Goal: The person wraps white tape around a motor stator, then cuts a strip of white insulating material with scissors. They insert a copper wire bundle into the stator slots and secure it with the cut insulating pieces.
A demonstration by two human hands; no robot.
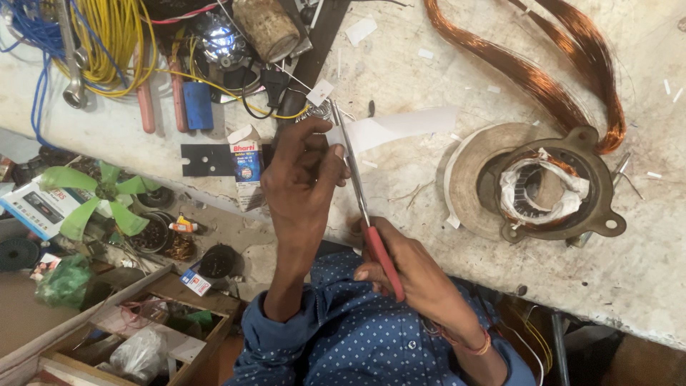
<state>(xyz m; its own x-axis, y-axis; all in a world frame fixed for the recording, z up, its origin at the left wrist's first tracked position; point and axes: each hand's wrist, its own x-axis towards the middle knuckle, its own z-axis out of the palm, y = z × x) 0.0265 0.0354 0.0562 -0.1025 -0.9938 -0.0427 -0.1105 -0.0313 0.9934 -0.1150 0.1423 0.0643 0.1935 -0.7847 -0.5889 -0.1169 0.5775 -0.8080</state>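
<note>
Right hand (400, 268) is gripping the red handles of a pair of scissors (361, 200), fingers closed around them; the blades are pointing up and away, over the bench (400, 64) edge. Left hand (304, 175) is pinching closed on one end of a white paper strip (400, 125), right beside the blade tips (whether the blades are actually biting the paper, cannot tell). The strip is trailing rightward, lying flat on the bench top.

To the right, a motor stator (554, 186) with white insulation in its slots is sitting on a roll of tape (464, 179). A loop of copper winding wire (550, 78) is curving down from the top edge and touching the stator's rim.

Upper left: yellow wire coil (114, 43), blue wire (32, 50), a small carton (246, 168) at the bench edge. Below the bench, a green fan blade (96, 200) and a wooden tray (143, 329) of odds and ends.
</note>
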